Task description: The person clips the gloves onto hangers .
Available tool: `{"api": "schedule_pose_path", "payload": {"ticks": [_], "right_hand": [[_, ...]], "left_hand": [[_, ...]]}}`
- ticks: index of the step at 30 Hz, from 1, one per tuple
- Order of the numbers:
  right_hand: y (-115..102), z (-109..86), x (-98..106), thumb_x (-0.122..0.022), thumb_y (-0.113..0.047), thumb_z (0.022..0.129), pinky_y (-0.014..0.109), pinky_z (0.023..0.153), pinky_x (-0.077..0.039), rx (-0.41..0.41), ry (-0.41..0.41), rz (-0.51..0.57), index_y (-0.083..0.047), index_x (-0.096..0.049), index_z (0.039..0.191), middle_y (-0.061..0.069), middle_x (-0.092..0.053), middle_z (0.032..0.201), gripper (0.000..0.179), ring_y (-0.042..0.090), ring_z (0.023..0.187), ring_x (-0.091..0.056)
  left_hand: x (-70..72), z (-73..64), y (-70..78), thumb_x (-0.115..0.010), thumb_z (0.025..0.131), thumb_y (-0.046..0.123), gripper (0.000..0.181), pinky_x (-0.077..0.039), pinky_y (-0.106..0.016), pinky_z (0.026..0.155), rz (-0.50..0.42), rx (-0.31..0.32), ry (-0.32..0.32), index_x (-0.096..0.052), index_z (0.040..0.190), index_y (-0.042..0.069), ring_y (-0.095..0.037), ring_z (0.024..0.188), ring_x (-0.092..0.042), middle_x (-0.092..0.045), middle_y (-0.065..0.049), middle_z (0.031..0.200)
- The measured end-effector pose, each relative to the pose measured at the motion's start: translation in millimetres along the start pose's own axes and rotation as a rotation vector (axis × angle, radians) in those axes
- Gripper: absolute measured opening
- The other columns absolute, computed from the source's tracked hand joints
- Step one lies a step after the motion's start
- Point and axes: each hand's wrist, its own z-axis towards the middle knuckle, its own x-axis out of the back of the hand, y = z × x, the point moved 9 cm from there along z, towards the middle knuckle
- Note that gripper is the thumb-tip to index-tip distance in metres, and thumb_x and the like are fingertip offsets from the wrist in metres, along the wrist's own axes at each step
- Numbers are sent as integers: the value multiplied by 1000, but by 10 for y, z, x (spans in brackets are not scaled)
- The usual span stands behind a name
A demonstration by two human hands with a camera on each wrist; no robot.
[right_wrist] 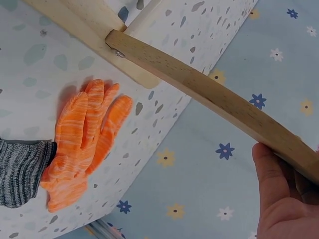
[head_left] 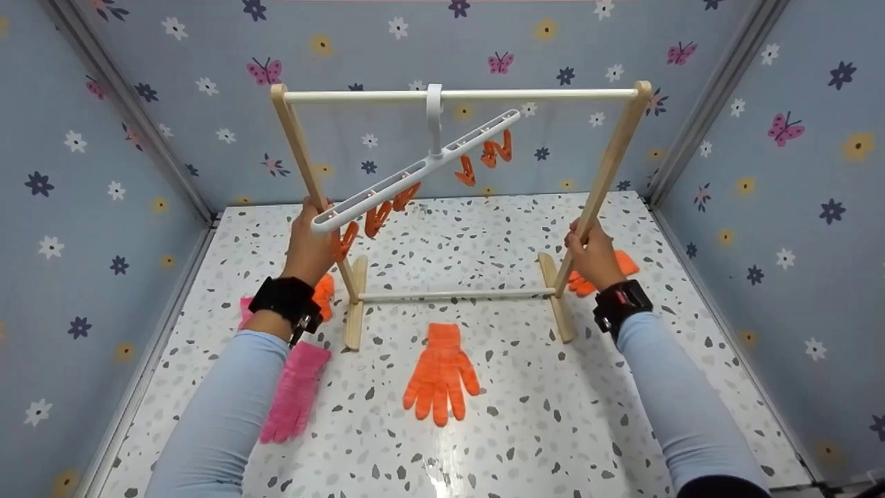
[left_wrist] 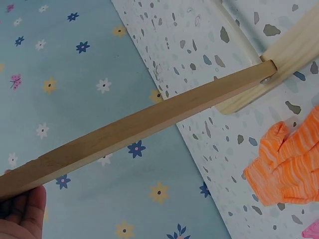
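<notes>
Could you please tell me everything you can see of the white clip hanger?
The white clip hanger looks plastic: a slim slotted bar with a central hook over the white top rail. It hangs angled to the rail, one end nearer the camera and overlapping the left hand in view; contact is unclear. Six orange clips hang from it, gripping nothing.

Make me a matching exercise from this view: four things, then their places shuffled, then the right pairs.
Things
1. White hanger
2. Orange clips
3. Left hand
4. Central orange glove

Places
A. Around the left wooden post
B. Flat on the speckled surface
C. Hooked over the top rail
D. Hanging under the hanger

Pairs: 1-C, 2-D, 3-A, 4-B
</notes>
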Motion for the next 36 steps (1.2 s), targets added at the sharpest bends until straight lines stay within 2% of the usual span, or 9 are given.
{"api": "schedule_pose_path", "payload": {"ticks": [6,8,10,13,16,20,24,32,36], "right_hand": [[6,-10,1,-46,-10,112,49,90,-61,-2,-5,-10,7,-48,130,28,-65,114,25,49,107,-67],[5,-9,-1,-46,-10,112,48,88,-61,-2,-8,-17,7,-48,130,27,-65,114,25,47,106,-67],[6,-7,-6,-46,-11,113,52,89,-63,-3,-13,-12,7,-48,131,26,-64,114,26,46,106,-67],[12,-1,-15,-45,-10,113,60,94,-62,-8,-24,6,9,-47,132,27,-62,116,27,48,111,-66],[24,2,-17,-44,-11,113,65,98,-60,-14,-28,20,7,-46,131,27,-61,116,26,51,116,-64],[4,-1,11,-46,-10,111,59,95,-59,19,1,-10,7,-48,128,26,-63,112,24,46,109,-65],[-19,-6,31,-48,-9,110,55,93,-58,43,28,-35,8,-51,128,25,-65,108,25,37,102,-64],[-19,-9,12,-45,-8,111,58,94,-60,32,12,-26,9,-48,130,28,-65,113,26,39,105,-66],[-9,-5,5,-45,-8,111,56,93,-61,25,8,-25,9,-48,131,28,-65,113,27,40,104,-67]], "left_hand": [[-9,23,-26,-42,119,24,33,-61,-55,98,-40,34,-5,-44,139,-2,-35,120,-64,-62,-25,137],[-9,24,-43,-40,119,29,36,-59,-51,96,-50,46,0,-45,139,-1,-33,114,-64,-63,-23,132],[5,28,-53,-39,119,33,40,-55,-47,97,-46,47,14,-46,138,-1,-32,109,-61,-63,-22,126],[37,33,-44,-43,117,30,40,-55,-51,102,-55,27,36,-47,141,-2,-34,109,-60,-62,-24,125],[83,22,-13,-55,114,25,44,-54,-56,111,-56,4,54,-45,146,-3,-36,118,-61,-60,-26,133],[133,-11,24,-69,105,19,61,-52,-57,115,-67,-22,64,-39,154,-1,-38,130,-60,-55,-25,144],[164,-51,29,-71,100,15,74,-47,-54,119,-79,-50,58,-34,162,1,-35,136,-56,-51,-22,152],[232,-171,61,-70,103,24,72,-43,-50,122,-60,-103,75,-36,162,2,-34,139,-54,-51,-20,155],[273,-227,99,-71,102,18,70,-44,-51,122,-69,-129,89,-37,161,0,-35,137,-54,-50,-21,154]]}}
